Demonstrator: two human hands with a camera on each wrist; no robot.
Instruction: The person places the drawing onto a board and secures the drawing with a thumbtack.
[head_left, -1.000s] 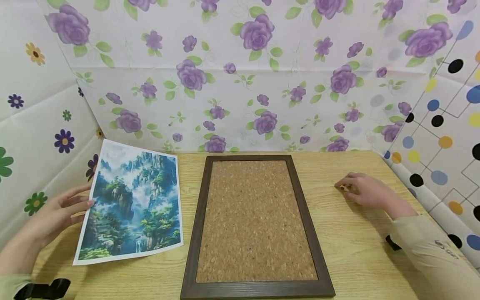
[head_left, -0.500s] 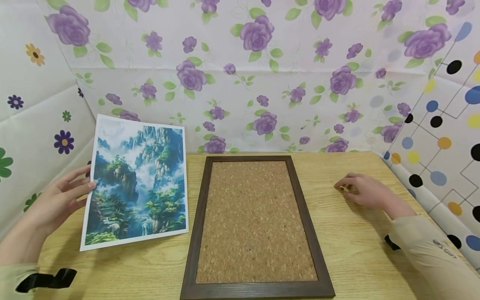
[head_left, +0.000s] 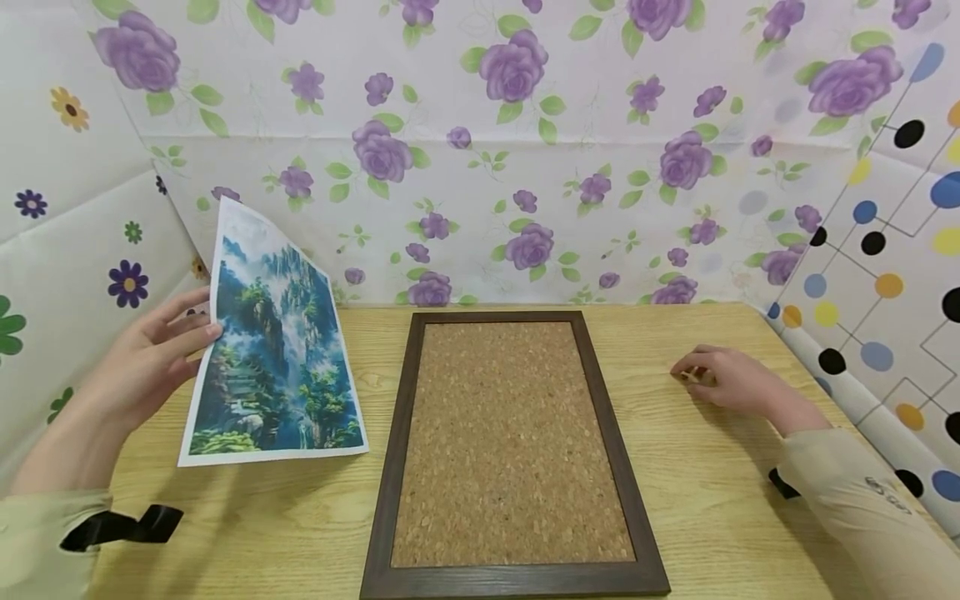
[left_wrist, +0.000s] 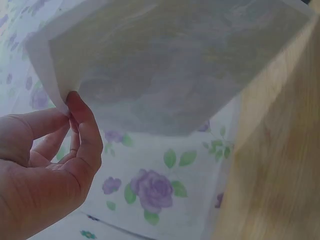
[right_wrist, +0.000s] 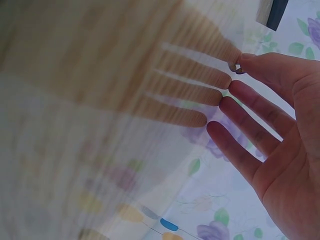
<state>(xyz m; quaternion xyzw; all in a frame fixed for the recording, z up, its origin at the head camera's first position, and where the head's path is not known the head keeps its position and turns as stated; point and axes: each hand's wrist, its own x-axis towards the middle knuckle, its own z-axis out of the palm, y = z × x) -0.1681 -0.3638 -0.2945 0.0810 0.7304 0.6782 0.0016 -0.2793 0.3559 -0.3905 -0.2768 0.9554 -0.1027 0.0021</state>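
My left hand pinches the left edge of a printed landscape picture with thumb and fingers. The sheet, white-bordered with blue-green mountains, is held tilted above the table and bends. In the left wrist view, its pale back faces the camera beside the pinching fingers. A dark-framed cork board lies in the middle. To its right, my right hand rests its fingertips on the tabletop. Something small shows by the right thumb; its kind is unclear. In the right wrist view the visible fingers are nearly straight.
The wooden table meets a floral-patterned wall covering at the back. A dotted covering stands at the right, and a flower-patterned one at the left.
My left hand has moved up and slightly right, lifting the picture. Its sheet has since turned to a narrower angle. The right hand stays in place, and the cork board has not moved.
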